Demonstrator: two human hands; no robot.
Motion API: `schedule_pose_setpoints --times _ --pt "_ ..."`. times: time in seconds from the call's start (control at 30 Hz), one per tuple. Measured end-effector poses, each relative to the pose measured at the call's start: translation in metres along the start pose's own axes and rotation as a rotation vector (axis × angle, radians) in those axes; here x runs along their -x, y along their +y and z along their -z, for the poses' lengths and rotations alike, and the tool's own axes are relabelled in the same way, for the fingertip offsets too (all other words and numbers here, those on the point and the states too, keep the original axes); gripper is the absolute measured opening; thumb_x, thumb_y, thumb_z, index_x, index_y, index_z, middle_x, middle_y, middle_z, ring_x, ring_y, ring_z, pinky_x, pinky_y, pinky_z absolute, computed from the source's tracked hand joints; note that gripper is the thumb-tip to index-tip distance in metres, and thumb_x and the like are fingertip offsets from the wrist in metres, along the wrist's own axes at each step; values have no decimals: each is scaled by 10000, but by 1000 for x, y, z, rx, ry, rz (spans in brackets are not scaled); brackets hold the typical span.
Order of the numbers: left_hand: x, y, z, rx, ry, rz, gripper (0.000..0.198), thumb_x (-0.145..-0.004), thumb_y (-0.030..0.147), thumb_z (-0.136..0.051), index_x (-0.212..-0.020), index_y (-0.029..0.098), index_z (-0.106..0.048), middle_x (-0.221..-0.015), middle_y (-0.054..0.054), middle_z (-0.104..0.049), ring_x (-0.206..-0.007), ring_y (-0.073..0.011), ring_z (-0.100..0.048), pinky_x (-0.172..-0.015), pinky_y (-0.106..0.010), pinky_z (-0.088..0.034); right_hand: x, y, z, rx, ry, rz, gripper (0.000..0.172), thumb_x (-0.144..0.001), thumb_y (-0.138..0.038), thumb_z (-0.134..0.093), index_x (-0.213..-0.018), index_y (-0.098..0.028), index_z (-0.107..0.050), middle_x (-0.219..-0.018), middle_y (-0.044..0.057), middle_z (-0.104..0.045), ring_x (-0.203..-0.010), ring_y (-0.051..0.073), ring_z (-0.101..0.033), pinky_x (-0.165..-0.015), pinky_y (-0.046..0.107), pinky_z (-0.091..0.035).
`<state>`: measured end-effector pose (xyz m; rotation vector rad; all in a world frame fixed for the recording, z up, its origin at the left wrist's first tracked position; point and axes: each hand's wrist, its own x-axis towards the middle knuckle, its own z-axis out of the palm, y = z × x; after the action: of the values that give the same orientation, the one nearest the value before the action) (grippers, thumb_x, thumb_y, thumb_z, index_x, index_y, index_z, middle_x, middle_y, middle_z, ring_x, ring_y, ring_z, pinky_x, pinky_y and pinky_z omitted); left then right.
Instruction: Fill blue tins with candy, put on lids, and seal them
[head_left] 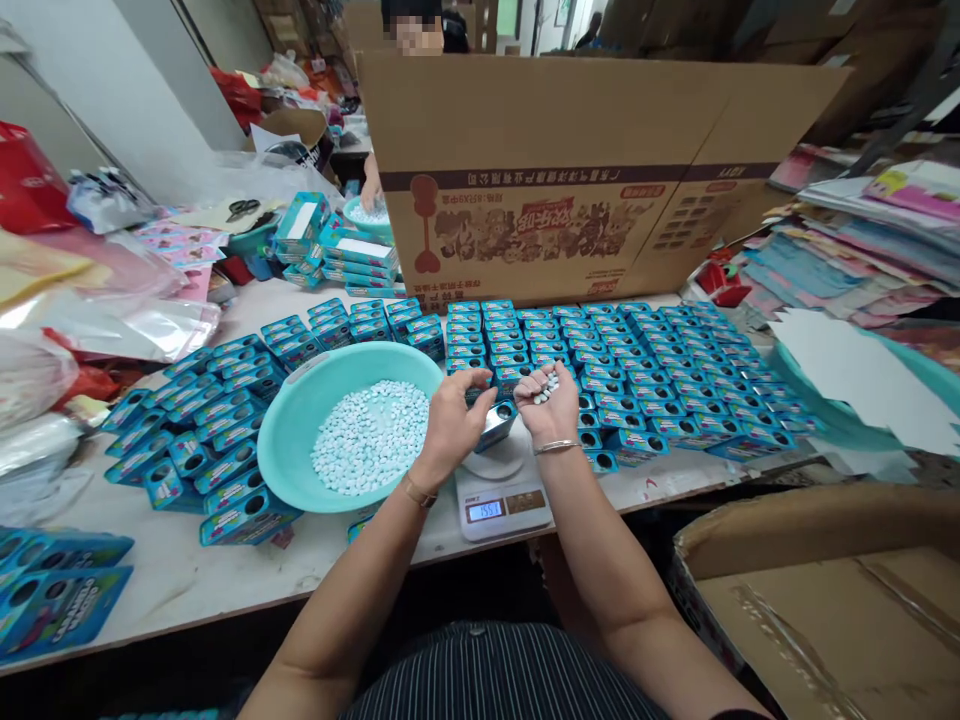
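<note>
My right hand (553, 405) is cupped palm up, with its fingers curled round several small white tablets (548, 388). Beside it, my left hand (456, 420) has curled fingers, with a gap between thumb and forefinger. Between the hands a small blue box (496, 424) stands on a white digital scale (480, 532), whose display is lit. Left of my left hand sits a turquoise basin (283, 450) with a layer of loose white tablets (367, 440) in it. Whether the left thumb touches the box I cannot tell.
Rows of blue boxes (637, 385) stand to the right, and more boxes (217, 420) flank the basin. A large cardboard carton (547, 130) rises behind them. An open carton (817, 620) is at lower right. Across the table, a person's hand (370, 185) is by another basin.
</note>
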<state>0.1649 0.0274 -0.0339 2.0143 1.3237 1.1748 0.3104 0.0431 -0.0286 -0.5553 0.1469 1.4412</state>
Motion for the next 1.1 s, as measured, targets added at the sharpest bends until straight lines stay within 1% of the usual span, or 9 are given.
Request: schedule_pose_setpoints --times 0.07,0.17,0.3,0.47,0.57,0.73,0.9,1.03,1.1 --pt "0 7 2 -12 -11 -42 146 -872 199 -613 -1000 182 -681 -925 -42 -699 -900 -179 -634 -867 -321 -488 3 6 -5 -22 -8 -12 394 -1011 -340 -320 -643 -213 -380 -438 -107 -316 -358 64 -368 -401 175 -413" --pt "1 19 0 -191 -72 -107 117 -894 243 -608 -942 184 -698 -915 -52 -683 -917 -202 -610 -858 -330 -478 7 14 -11 -35 2 -28 406 -1015 -339 -308 -638 -213 -389 -457 -90 -386 -419 76 -465 -574 256 -555" --pt "0 30 -3 -402 -185 -109 195 -932 303 -558 -954 187 -715 -929 -69 -664 -927 -215 -601 -839 -326 -475 11 18 -11 -27 9 -9 412 -1012 -339 -316 -630 -212 -403 -502 -61 -470 -519 102 -570 -658 309 -582" --pt "-6 36 -4 -457 -275 -95 214 -936 312 -553 -1012 204 -722 -1000 -61 -670 -983 -210 -598 -872 -314 -471 13 19 -7 16 -21 68 380 -993 -312 -355 -633 -214 -424 -511 -54 -487 -518 110 -558 -645 300 -578" --pt "-8 36 -8 -433 -278 -102 187 -925 284 -568 -998 215 -727 -1020 -50 -674 -997 -202 -596 -886 -308 -468 15 18 -8 17 -13 96 382 -993 -279 -343 -624 -214 -416 -506 -49 -490 -502 101 -535 -598 255 -562" --pt "-9 36 -13 -380 -291 -62 146 -910 239 -574 -941 213 -714 -956 -45 -670 -946 -199 -613 -829 -303 -483 14 17 -3 -21 -28 58 372 -984 -239 -369 -615 -212 -413 -506 -47 -490 -507 92 -533 -540 216 -541" --pt "-12 35 -15 -296 -314 -26 109 -873 183 -583 -854 207 -688 -912 -38 -677 -901 -193 -624 -816 -309 -489 11 17 6 -35 -11 71 356 -958 -282 -486 -616 -213 -413 -516 -59 -493 -504 86 -556 -568 209 -547" --pt "-12 21 -17 26 -197 48 93 -867 175 -571 -866 188 -663 -863 -19 -686 -811 -155 -629 -787 -284 -496 12 8 8 -118 2 29 320 -956 -278 -477 -646 -209 -447 -533 -50 -519 -547 106 -608 -633 256 -584" --pt "-9 10 -17 37 -135 53 91 -872 196 -568 -869 175 -656 -854 -30 -673 -817 -165 -619 -788 -296 -493 12 -1 10 -145 22 28 339 -977 -281 -416 -648 -209 -447 -522 -51 -517 -553 113 -618 -686 308 -603"
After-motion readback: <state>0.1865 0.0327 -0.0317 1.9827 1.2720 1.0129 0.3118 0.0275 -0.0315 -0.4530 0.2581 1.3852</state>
